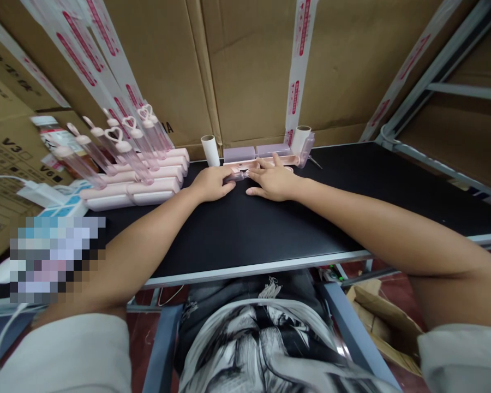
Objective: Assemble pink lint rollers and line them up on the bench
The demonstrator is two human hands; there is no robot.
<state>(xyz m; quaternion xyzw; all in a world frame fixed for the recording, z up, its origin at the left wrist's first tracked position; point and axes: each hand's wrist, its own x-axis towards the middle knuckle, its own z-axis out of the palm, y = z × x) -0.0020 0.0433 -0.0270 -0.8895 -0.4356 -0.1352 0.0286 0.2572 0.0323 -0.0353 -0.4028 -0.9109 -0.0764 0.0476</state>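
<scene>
A clear tube (pixel 238 176) lies at the back of the black table, with a pink loop at its far right end partly under my right hand. My left hand (pixel 213 184) has its fingers and thumb closed around the tube's left end. My right hand (pixel 273 180) is palm down, fingers stretched out over the tube and a long pink strip (pixel 288 160), thumb apart. Just behind the strip are two lilac blocks (pixel 239 154), side by side. What lies under my right palm is hidden.
Several pink blocks (pixel 153 187) with upright clear tubes and loop-topped caps stand at the left. White cylinders (pixel 210 150) flank the lilac blocks. A translucent lilac piece (pixel 306 149) leans by the right cylinder. Behind are taped cardboard boxes (pixel 245 71); a power strip (pixel 77 197) lies left.
</scene>
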